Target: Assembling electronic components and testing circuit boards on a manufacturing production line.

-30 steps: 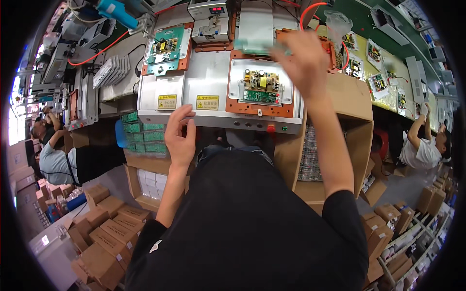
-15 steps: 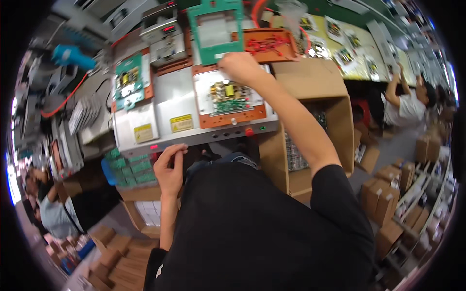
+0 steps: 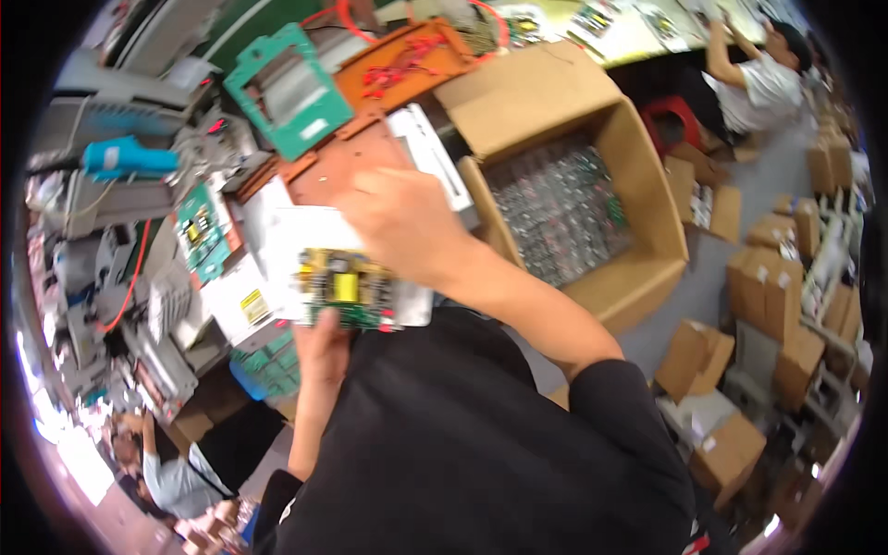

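A circuit board (image 3: 344,289) with a yellow transformer and other parts sits on a white plate (image 3: 310,229), tilted above the bench's front edge, close to my body. My left hand (image 3: 322,350) grips the near edge, its thumb on top and its other fingers hidden underneath. My right hand (image 3: 402,222), somewhat blurred, is closed at the plate's far right edge; its fingertips are partly hidden. Behind it lies the bare reddish-brown fixture base (image 3: 347,166). A green frame (image 3: 294,97) stands raised beyond the base.
An open cardboard box (image 3: 647,176) to the right holds several packed boards. Another board on a green holder (image 3: 199,231) lies left. An orange tray (image 3: 407,65) with red pieces sits behind. Co-workers sit at far right and lower left; cartons (image 3: 768,287) stand on the right.
The board with its white plate has come off the fixture toward me. My left hand rose to its near edge, while my right moved closer. The view turned right, showing more of the box.
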The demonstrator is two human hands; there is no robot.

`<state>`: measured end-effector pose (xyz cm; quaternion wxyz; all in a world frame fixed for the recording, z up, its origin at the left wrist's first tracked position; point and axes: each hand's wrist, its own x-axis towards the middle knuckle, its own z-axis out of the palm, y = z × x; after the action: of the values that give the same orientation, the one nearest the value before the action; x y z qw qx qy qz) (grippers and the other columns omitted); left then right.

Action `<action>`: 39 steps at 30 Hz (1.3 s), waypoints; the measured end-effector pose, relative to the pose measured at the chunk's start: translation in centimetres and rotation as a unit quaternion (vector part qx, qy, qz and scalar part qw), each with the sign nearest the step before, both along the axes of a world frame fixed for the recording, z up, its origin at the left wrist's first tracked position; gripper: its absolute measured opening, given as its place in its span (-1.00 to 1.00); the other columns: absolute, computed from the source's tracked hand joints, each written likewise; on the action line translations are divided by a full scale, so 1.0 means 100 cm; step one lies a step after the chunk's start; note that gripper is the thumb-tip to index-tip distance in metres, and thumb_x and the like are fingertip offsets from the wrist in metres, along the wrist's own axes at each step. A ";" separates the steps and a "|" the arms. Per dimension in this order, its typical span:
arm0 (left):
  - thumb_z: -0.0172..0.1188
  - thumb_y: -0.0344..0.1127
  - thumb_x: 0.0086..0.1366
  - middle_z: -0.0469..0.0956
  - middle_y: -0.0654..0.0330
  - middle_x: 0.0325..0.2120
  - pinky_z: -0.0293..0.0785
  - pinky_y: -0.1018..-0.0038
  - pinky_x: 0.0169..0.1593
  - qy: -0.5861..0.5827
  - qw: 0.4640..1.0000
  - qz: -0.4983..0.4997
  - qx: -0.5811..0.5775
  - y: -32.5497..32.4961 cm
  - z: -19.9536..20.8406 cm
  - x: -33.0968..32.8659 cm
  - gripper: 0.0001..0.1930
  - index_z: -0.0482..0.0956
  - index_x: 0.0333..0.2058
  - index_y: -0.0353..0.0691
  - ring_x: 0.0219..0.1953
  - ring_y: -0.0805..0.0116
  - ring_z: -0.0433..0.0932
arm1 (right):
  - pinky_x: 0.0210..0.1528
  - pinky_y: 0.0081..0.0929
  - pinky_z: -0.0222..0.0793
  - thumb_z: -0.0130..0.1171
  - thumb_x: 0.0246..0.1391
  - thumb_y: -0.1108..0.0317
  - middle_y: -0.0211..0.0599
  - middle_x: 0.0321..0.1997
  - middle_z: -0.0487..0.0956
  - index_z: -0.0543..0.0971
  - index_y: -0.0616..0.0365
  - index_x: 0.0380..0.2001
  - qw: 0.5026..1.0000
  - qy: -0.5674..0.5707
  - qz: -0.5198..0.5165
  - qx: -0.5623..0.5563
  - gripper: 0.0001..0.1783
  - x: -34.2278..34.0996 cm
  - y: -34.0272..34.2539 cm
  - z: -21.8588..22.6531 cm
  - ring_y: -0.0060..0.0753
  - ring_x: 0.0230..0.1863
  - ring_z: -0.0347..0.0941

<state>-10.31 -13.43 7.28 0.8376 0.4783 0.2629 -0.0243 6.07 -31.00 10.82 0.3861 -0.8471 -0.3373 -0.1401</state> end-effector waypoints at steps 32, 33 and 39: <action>0.24 -0.50 0.22 0.45 0.15 0.03 0.47 0.37 0.09 -0.138 0.958 0.251 0.012 -0.067 -0.016 0.059 -0.43 0.26 0.19 -0.32 0.05 0.33 0.48 | -0.22 -0.53 0.49 0.16 0.17 0.50 -0.15 -0.32 0.65 0.53 0.30 -0.32 0.991 0.011 0.039 0.130 -0.93 0.301 -0.059 -0.052 -0.35 -0.28 0.64; 0.24 -0.49 0.23 0.46 0.14 0.02 0.47 0.37 0.10 -0.146 0.959 0.242 0.010 -0.065 -0.011 0.066 -0.44 0.27 0.19 -0.33 0.04 0.34 0.49 | -0.18 -0.58 0.50 0.16 0.20 0.51 -0.16 -0.29 0.66 0.52 0.33 -0.27 0.967 0.113 0.041 0.225 -0.91 0.310 -0.063 -0.048 -0.40 -0.22 0.64; 0.23 -0.48 0.25 0.47 0.12 0.01 0.53 0.36 0.06 -0.156 0.965 0.209 0.013 -0.058 -0.009 0.072 -0.46 0.27 0.18 -0.32 0.03 0.32 0.51 | -0.15 -0.61 0.51 0.16 0.20 0.51 -0.08 -0.24 0.65 0.49 0.36 -0.28 0.951 0.179 0.063 0.244 -0.89 0.334 -0.070 -0.078 -0.38 -0.19 0.64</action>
<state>-3.12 -19.23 6.42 0.8483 0.4217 0.2232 0.2296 39.49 -38.03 3.02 0.6431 -0.7151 -0.2711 -0.0395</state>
